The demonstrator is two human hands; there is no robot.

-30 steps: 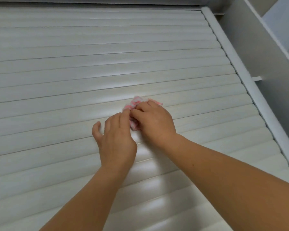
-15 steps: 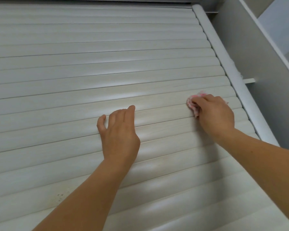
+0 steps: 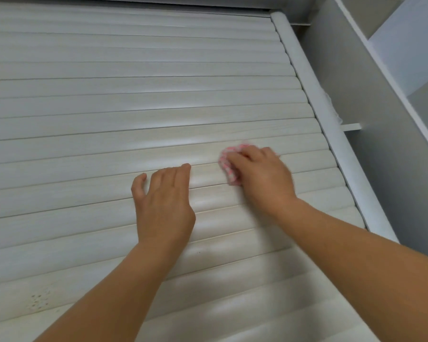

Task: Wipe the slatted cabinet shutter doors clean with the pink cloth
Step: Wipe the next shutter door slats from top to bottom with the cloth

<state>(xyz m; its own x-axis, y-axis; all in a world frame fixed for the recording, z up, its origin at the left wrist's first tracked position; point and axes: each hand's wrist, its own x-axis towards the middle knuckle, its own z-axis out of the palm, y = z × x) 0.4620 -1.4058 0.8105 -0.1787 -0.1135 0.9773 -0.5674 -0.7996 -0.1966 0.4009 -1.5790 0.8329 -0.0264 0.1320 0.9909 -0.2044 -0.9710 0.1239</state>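
Observation:
The slatted shutter door [image 3: 109, 107] is off-white and fills most of the view, its slats running left to right. My right hand [image 3: 265, 176] grips a bunched pink cloth [image 3: 229, 164] and presses it against a slat at mid-height, right of centre. Only the cloth's left and top edges show past my fingers. My left hand [image 3: 163, 201] lies flat on the slats just left of the cloth, fingers straight and together, thumb spread, holding nothing.
A rounded white frame post [image 3: 331, 124] borders the shutter on the right. Beyond it stands a grey cabinet side panel [image 3: 381, 134] with a small shelf peg. Dark specks [image 3: 38, 302] mark a lower slat at the left.
My right hand swept the cloth right to the frame post, then came back left along the same slat toward my left hand. My left hand let go of the cloth and stayed flat.

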